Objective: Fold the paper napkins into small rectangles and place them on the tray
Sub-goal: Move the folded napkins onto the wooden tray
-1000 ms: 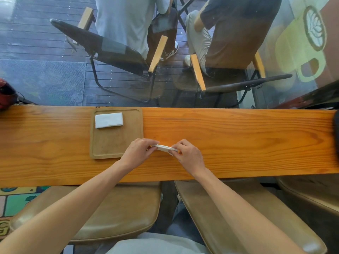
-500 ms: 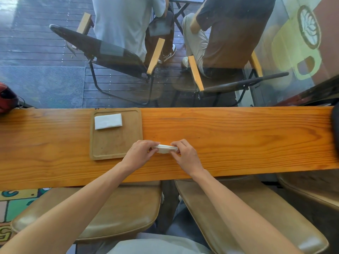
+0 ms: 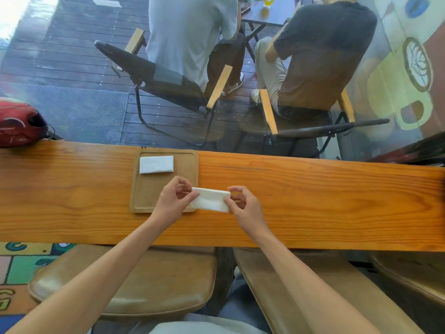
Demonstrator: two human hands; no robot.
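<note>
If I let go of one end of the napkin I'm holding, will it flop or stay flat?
The folded napkin spans between both hands with little sag, so its layers probably lend some stiffness. Held by one end, it would likely droop. It looks light and could slide easily on the tray.

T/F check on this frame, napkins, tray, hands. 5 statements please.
1. One folded napkin lies on the wooden tray. True.
2. The left hand and the right hand hold the second napkin by opposite ends. True.
3. The held napkin is crumpled into a ball. False: it is a flat folded rectangle.
4. The tray napkin sits in the tray's near right corner. False: it is near the far left corner.
5. A red helmet sits at the far left end of the counter. True.
</note>
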